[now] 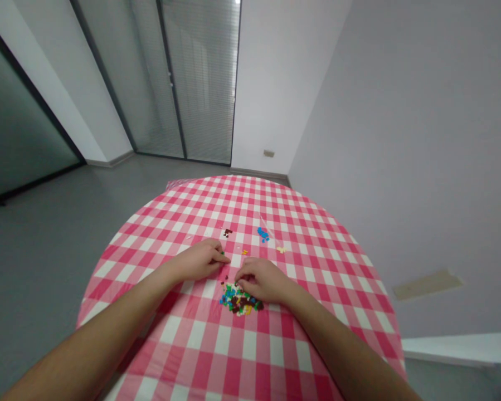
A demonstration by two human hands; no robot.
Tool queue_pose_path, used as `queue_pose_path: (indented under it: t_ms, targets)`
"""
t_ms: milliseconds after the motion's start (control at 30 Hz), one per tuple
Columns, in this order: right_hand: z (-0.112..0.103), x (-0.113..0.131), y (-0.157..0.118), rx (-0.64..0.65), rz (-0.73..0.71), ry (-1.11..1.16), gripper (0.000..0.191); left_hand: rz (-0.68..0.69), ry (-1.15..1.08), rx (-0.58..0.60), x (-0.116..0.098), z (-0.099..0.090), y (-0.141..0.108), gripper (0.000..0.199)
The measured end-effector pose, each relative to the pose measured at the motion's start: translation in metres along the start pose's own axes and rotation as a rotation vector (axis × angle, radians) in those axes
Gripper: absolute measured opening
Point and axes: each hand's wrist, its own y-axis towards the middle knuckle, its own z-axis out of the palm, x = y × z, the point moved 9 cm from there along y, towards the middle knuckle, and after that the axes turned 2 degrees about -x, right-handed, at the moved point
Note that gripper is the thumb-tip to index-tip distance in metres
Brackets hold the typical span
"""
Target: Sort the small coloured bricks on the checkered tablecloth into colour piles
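A mixed pile of tiny plastic pieces (pixel 241 303) in blue, green, brown, yellow and white lies on the checked tablecloth (pixel 204 340). My right hand (pixel 264 278) reaches over the pile's far edge with fingers curled and tips together; what they pinch is too small to name. Left of it and a little farther off, my left hand (pixel 204 260) rests low over the cloth, thumb and fingers drawn together. A green piece (pixel 222 253) shows at its fingertips, and I cannot tell whether it is held or lies behind them.
Beyond my hands are small groups of brown pieces (pixel 227 233), blue pieces (pixel 262 234), yellow pieces (pixel 244 252) and cream pieces (pixel 281 250). A thin clear strip lies by the blue ones. The round table stands near a white wall (pixel 400 167) and glass partitions (pixel 200 83).
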Motion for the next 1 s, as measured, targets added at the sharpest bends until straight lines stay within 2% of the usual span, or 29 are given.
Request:
queue_pose_path:
  t_ms: [367,567,700,867,1000]
  targets:
    - [0.001,-0.011,0.003,-0.051,0.121,-0.019,0.014,-0.042,-0.096,-0.097,-0.004,-0.017,0.0,0.026]
    - [-0.014,-0.011,0.004,-0.227,0.139,0.059,0.011,-0.007,-0.203,-0.11,-0.019,-0.012,0.003,0.023]
    - [-0.017,-0.01,0.003,-0.276,0.124,0.07,0.009,-0.028,-0.269,-0.126,-0.022,-0.009,0.005,0.025]
    - [-0.012,-0.01,0.002,-0.284,0.131,0.041,0.008,-0.1,-0.347,-0.118,-0.014,-0.01,0.004,0.021]
    - [-0.005,-0.008,0.001,-0.239,0.138,0.018,0.017,-0.165,-0.281,-0.125,0.007,-0.026,-0.003,0.016]
